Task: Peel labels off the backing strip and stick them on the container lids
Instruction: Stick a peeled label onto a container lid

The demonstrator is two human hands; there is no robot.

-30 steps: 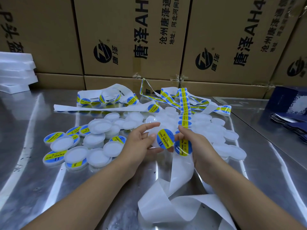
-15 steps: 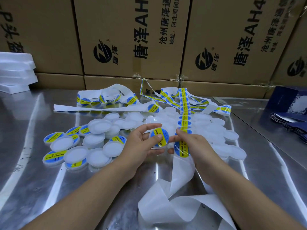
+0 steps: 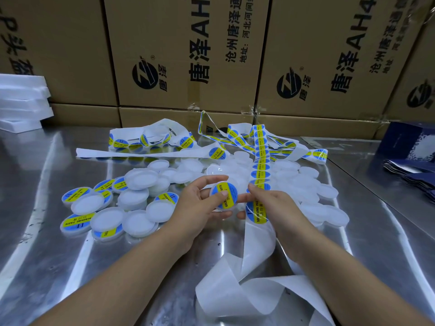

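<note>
My left hand [image 3: 196,203] holds a round white lid [image 3: 224,196] that bears a blue and yellow label, with its thumb pressed on the label's face. Beside it, my right hand [image 3: 275,208] grips the white backing strip [image 3: 260,161] just above a label still on the strip [image 3: 256,211]. That strip runs from the far label tangle over a heap of plain white lids [image 3: 306,182] to my right hand, and its bare tail [image 3: 240,285] curls toward me. Several labelled lids [image 3: 75,195] lie at the left.
The steel table [image 3: 70,267] is backed by stacked cardboard boxes [image 3: 183,55]. White foam trays [image 3: 21,102] are stacked at the far left. Dark blue pouches [image 3: 414,170] lie at the right edge. More label strips [image 3: 150,140] are tangled at the back.
The loose label that stood tilted between my hands now lies flat on the lid. My left thumb has moved onto it, and my right fingers have come off the label.
</note>
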